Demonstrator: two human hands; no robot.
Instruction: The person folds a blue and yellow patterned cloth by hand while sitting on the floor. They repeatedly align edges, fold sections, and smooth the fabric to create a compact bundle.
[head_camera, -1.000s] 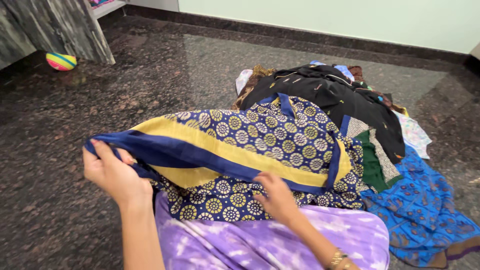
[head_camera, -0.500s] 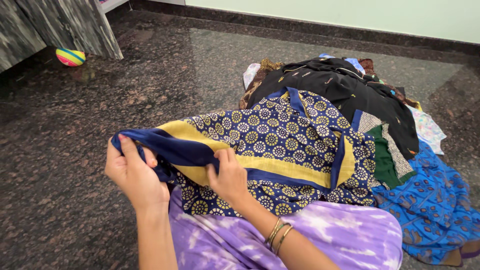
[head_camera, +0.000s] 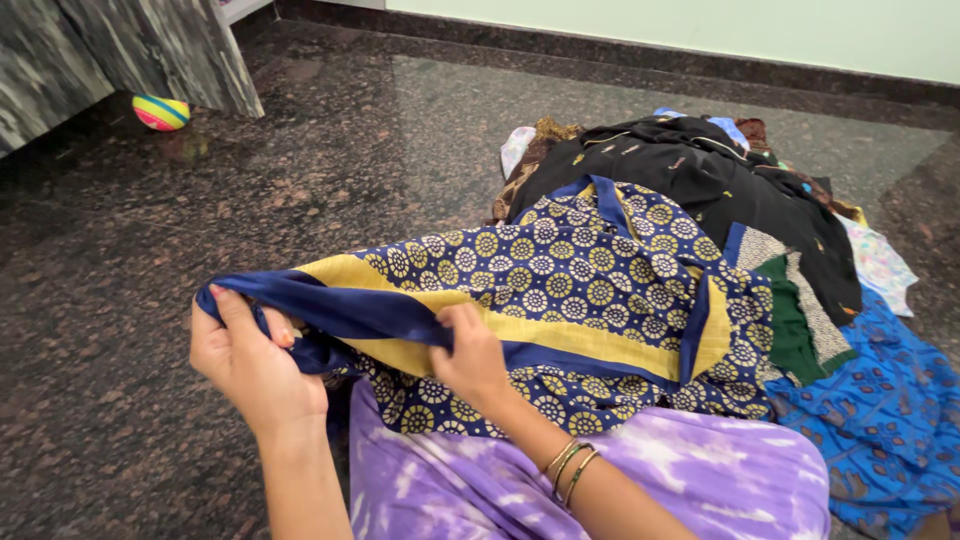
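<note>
The navy and yellow patterned cloth (head_camera: 560, 290) lies draped over the person's lap, its plain blue band stretched between both hands. The left hand (head_camera: 250, 365) is closed around the band's end; the right hand (head_camera: 470, 355) pinches the band near the middle, fingers curled shut. Behind the cloth sits a black garment (head_camera: 700, 185), beside it a blue printed fabric (head_camera: 880, 410); far beyond it, a striped ball (head_camera: 161, 112)

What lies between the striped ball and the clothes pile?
In the head view, only bare dark granite floor lies between the striped ball and the clothes pile.
</note>
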